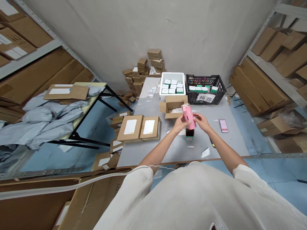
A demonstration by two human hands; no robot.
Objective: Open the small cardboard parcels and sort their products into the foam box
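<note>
A pink cylindrical item is held tilted above the table, between both hands. My left hand grips its lower left side, and my right hand has its fingers against the right side. Just beneath the item stands a small green box, its top open and its inside dark. Behind the hands, an open cardboard box has its flaps spread and some white material inside.
The grey table also bears a white bin and a black crate of small boxes, two closed cartons, a phone and a crumpled scrap. Shelves with cartons flank both sides; a white cable crosses at left.
</note>
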